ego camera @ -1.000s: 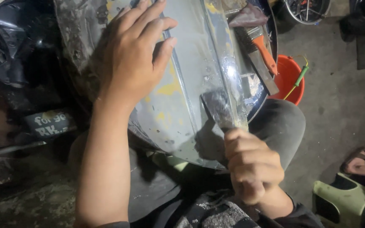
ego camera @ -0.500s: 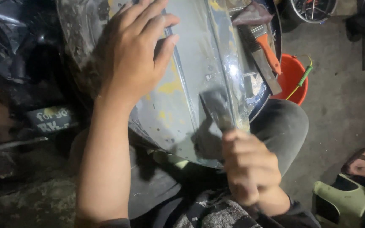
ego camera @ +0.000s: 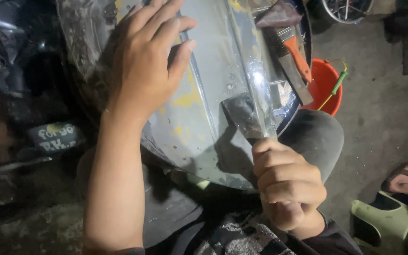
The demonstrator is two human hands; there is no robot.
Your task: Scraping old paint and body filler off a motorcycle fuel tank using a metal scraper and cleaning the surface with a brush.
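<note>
Scraper (ego camera: 245,115) handle hidden inside right hand (ego camera: 286,186); panel (ego camera: 213,89) top cut off.

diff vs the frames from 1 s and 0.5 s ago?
Very little. The right hand with the scraper shifted slightly along the curved metal panel, blade still on the surface, grip unchanged. The left hand stays flat on the panel, steadying it. Brush and orange bucket have not moved. Nothing picked up or let go.
</note>
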